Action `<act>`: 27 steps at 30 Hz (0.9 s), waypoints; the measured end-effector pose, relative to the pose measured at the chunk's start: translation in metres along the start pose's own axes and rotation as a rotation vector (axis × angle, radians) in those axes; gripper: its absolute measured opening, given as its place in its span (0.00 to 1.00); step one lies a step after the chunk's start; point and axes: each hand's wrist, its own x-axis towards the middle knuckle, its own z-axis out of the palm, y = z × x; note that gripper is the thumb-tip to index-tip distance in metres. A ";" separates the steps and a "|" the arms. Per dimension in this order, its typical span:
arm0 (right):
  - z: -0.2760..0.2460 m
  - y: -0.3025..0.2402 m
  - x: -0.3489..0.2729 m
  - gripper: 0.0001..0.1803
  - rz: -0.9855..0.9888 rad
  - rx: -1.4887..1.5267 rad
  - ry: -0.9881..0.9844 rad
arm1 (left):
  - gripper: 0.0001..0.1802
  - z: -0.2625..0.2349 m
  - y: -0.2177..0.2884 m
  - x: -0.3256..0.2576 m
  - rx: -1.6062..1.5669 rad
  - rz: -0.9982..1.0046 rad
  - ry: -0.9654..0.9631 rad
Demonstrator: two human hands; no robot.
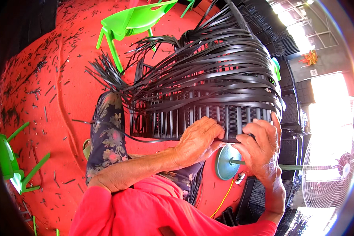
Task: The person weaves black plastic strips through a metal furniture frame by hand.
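1. Grasping the lower edge of the black woven frame (238, 116), right of centre, with left hand (200, 135) and right hand (259, 145), fingers bent; cannot tell if pinching a strip too.
2. Could snag the trailing strip (157, 141), left of centre, on the trouser leg (108, 145) if tugged hard.
3. Might tangle in the loose strands (220, 47), upper centre, through careless turning.

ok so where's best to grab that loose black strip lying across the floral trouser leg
Probably pinch the loose black strip near its free left end, coming from the left: that thin end juts past the floral trouser leg, apart from the bundled strips, while the strip's other end runs toward the left hand.
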 end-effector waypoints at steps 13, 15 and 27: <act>-0.002 0.017 -0.028 0.24 0.252 0.260 0.285 | 0.18 -0.009 0.009 -0.002 0.058 -0.030 -0.007; -0.001 0.019 -0.027 0.23 0.212 0.239 0.303 | 0.18 -0.011 0.017 0.004 0.049 -0.045 0.004; 0.009 0.021 -0.022 0.25 0.137 0.206 0.383 | 0.16 -0.007 0.028 0.019 0.007 0.022 -0.010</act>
